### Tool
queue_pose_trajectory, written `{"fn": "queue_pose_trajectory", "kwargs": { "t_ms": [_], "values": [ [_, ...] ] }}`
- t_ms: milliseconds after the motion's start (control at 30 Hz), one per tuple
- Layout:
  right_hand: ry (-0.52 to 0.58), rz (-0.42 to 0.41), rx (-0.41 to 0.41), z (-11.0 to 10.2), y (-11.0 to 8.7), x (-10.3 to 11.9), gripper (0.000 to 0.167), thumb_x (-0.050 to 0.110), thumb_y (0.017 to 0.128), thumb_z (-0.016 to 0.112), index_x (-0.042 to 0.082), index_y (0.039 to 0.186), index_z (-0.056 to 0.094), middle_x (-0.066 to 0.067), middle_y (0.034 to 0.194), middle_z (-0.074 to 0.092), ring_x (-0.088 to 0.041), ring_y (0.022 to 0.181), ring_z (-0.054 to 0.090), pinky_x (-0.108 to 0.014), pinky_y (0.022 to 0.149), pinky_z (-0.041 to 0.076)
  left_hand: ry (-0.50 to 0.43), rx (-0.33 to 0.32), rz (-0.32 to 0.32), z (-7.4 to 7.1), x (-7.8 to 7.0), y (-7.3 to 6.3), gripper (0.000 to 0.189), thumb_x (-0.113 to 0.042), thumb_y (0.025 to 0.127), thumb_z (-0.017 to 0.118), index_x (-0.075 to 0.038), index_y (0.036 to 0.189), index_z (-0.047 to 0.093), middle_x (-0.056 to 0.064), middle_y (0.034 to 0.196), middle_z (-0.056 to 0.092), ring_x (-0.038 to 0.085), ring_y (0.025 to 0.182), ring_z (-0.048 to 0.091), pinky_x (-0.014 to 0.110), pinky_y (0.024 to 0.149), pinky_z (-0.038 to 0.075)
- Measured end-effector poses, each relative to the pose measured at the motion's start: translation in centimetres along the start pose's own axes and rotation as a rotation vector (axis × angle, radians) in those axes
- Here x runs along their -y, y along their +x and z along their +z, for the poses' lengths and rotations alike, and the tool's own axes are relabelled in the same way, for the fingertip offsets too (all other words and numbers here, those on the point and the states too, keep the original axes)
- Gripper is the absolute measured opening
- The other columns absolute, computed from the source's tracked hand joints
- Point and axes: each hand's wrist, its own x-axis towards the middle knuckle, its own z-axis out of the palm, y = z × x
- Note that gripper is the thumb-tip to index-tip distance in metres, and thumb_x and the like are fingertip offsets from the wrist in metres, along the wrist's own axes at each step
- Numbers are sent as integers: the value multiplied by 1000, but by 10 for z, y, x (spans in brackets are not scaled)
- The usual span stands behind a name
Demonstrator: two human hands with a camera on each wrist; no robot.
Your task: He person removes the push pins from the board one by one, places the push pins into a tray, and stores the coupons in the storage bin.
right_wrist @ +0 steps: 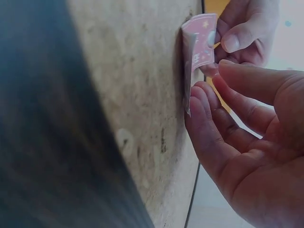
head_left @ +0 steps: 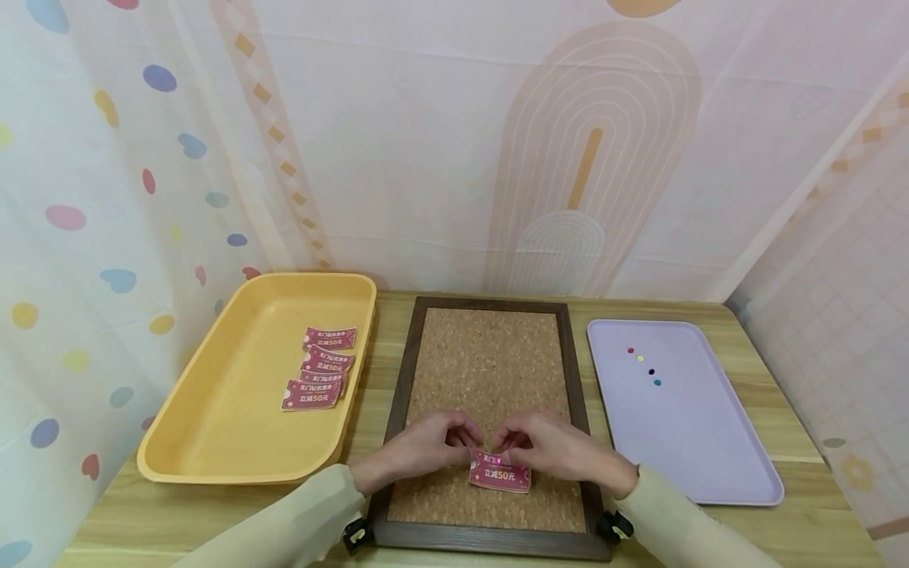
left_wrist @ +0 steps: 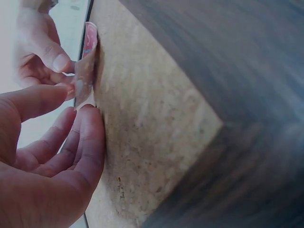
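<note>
A dark pink coupon with white lettering lies over the lower part of a framed cork board, a small bright magenta spot near its top edge. My left hand pinches the coupon's upper left corner between thumb and fingers. At the upper right, my right hand grips the same coupon, thumb on its face. In the right wrist view the coupon looks bent, with the right fingertips right at its edge. The left wrist view shows the coupon curving close over the cork, between both hands.
On the left stands a yellow tray with several overlapping pink coupons along its right side. A lilac tray on the right bears several small coloured pins. Patterned curtains hang behind the wooden table.
</note>
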Motion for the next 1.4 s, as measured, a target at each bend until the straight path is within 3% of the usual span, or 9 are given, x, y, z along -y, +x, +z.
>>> {"fn": "queue_pose_trajectory", "kwargs": {
  "t_ms": [467,733,1400],
  "values": [
    [-79,0,33,1,6,-2,10,9,93,76,17,100,76,7,97,69,-1,85,58,-26,77,50,82,-4,65,4,5,5,16,1,86,76,-10,98,76,-5,86,70,3,77,60,23,70,51],
    [-113,9,59,1,9,-1,8,11,92,78,18,95,75,15,91,63,0,82,55,-26,75,48,104,10,44,5,3,5,14,2,87,75,-11,93,77,-6,84,70,2,74,58,23,67,50],
    [-113,9,128,1,18,-2,14,7,90,79,18,87,71,16,79,58,1,69,53,-23,66,47,107,3,34,5,4,8,11,-1,86,78,-12,87,76,-9,78,69,2,70,58,23,64,49]
  ]
}}
